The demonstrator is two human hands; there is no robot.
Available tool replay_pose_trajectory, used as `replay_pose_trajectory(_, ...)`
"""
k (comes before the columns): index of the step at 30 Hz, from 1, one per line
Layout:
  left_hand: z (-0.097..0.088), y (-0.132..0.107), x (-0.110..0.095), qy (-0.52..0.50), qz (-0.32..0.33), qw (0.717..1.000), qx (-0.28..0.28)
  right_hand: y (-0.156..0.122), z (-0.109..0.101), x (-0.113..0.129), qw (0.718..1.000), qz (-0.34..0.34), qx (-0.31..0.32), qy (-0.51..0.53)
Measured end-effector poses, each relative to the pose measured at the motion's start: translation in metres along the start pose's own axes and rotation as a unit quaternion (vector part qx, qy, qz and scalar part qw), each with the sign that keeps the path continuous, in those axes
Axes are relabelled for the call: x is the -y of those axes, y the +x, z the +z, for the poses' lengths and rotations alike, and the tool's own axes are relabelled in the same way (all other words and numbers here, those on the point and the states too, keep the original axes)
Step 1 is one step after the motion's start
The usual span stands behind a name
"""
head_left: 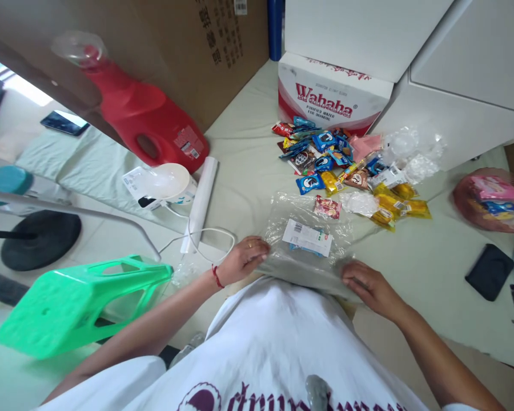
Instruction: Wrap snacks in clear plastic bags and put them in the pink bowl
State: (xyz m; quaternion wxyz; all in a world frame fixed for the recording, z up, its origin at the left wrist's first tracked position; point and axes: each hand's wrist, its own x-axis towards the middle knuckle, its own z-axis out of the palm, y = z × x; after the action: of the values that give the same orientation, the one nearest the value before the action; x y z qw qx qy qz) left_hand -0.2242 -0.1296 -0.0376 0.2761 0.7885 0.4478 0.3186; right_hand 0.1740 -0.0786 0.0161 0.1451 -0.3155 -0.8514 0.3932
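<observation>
A clear plastic bag (278, 265) lies flat at the table's near edge, close to my body. My left hand (245, 260) has its fingers closed on the bag's left edge. At its right edge, my right hand (368, 285) is closed on the film with thumb and fingers. A white packet with a barcode (307, 237) shows in the middle of the bag, with something blue under it; whether it lies inside or on top I cannot tell. Just beyond the packet is a small red-and-white wrapped snack (327, 207).
A heap of wrapped snacks (324, 141) lies before a Wahaha box (334, 94). To the right are a filled reddish bag (465, 197) and a black pouch (489, 272). On the left stand a red jug (149, 108), paper cup (177, 180), white roll (200, 205) and green stool (64, 305).
</observation>
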Motion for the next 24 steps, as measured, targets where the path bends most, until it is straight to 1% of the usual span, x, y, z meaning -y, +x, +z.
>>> replay_pose_trajectory(3,-0.015,0.018,-0.004,-0.048,-0.084,0.995,-0.025,0.011,-0.019,0.001,0.997,0.074,-0.030,0.009)
replay_pose_trajectory(5,-0.022,0.030,-0.005,-0.061,-0.140,0.987,-0.046,0.023,-0.026,-0.004,0.992,0.117,-0.054,0.012)
replay_pose_trajectory(7,-0.023,0.043,-0.002,-0.063,-0.188,0.978,-0.068,0.037,-0.030,-0.013,0.986,0.150,-0.074,0.019)
replay_pose_trajectory(9,-0.020,0.056,0.005,-0.055,-0.238,0.965,-0.090,0.052,-0.031,-0.024,0.981,0.174,-0.084,0.013)
replay_pose_trajectory(11,-0.015,0.066,0.013,-0.037,-0.294,0.950,-0.100,0.065,-0.031,-0.034,0.975,0.205,-0.073,-0.037)
replay_pose_trajectory(13,-0.011,0.072,0.021,-0.001,-0.326,0.938,-0.114,0.074,-0.031,-0.038,0.961,0.242,-0.037,-0.133)
replay_pose_trajectory(14,-0.010,0.073,0.024,0.024,-0.327,0.935,-0.134,0.077,-0.033,-0.038,0.949,0.254,-0.015,-0.187)
replay_pose_trajectory(15,-0.010,0.073,0.024,0.051,-0.322,0.931,-0.166,0.080,-0.035,-0.036,0.936,0.259,0.001,-0.239)
replay_pose_trajectory(17,-0.012,0.070,0.019,0.102,-0.305,0.912,-0.256,0.088,-0.044,-0.030,0.917,0.244,-0.001,-0.315)
replay_pose_trajectory(19,-0.013,0.061,0.004,0.147,-0.283,0.880,-0.351,0.102,-0.053,-0.023,0.916,0.200,-0.042,-0.345)
replay_pose_trajectory(20,-0.012,0.055,-0.006,0.170,-0.266,0.866,-0.388,0.112,-0.057,-0.021,0.922,0.171,-0.061,-0.343)
replay_pose_trajectory(21,-0.010,0.050,-0.018,0.193,-0.240,0.858,-0.412,0.125,-0.059,-0.020,0.929,0.141,-0.073,-0.333)
replay_pose_trajectory(22,-0.006,0.045,-0.030,0.218,-0.206,0.858,-0.417,0.138,-0.059,-0.020,0.937,0.112,-0.074,-0.321)
replay_pose_trajectory(23,-0.001,0.041,-0.041,0.240,-0.163,0.871,-0.396,0.153,-0.057,-0.021,0.944,0.089,-0.064,-0.311)
replay_pose_trajectory(24,0.005,0.039,-0.051,0.257,-0.112,0.892,-0.354,0.167,-0.053,-0.023,0.948,0.075,-0.049,-0.306)
